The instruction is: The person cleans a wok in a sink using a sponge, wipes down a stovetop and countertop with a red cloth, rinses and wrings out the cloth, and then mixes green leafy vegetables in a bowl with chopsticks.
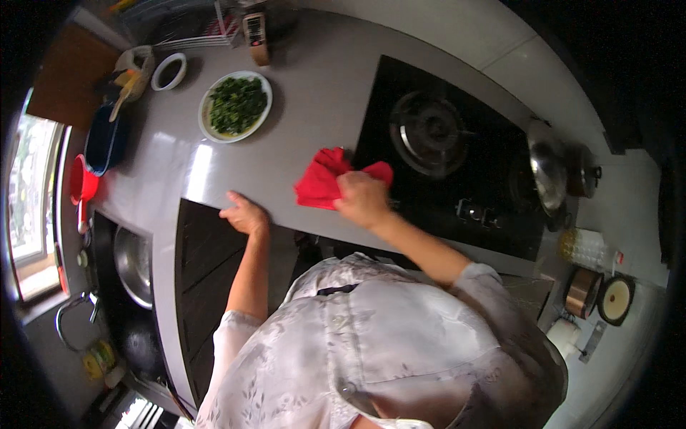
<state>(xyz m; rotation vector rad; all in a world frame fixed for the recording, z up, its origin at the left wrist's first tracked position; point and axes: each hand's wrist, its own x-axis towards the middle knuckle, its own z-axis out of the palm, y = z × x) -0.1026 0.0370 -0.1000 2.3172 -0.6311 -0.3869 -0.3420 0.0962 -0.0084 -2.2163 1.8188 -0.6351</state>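
My right hand (pixel 364 198) grips a red cloth (pixel 323 182), which is bunched under the fingers. The cloth lies on the grey countertop (pixel 316 118) and reaches over the left edge of the black glass gas hob (pixel 429 198). At the counter's front edge rests my left hand (pixel 245 213), holding nothing, its thumb and fingers apart. Farther back, a white plate (pixel 206 126) carries chopped cooked greens (pixel 238 104). Behind it to the left stands a small white bowl (pixel 183 72) with dark contents.
A steel wok or lid (pixel 546 166) and a pot (pixel 584 171) stand right of the hob burner (pixel 431 128). At left are a dark blue basin (pixel 104 139), a red ladle (pixel 83 179) and a sink (pixel 102 257) holding a metal bowl (pixel 134 265). A wire rack (pixel 198 40) stands at the back.
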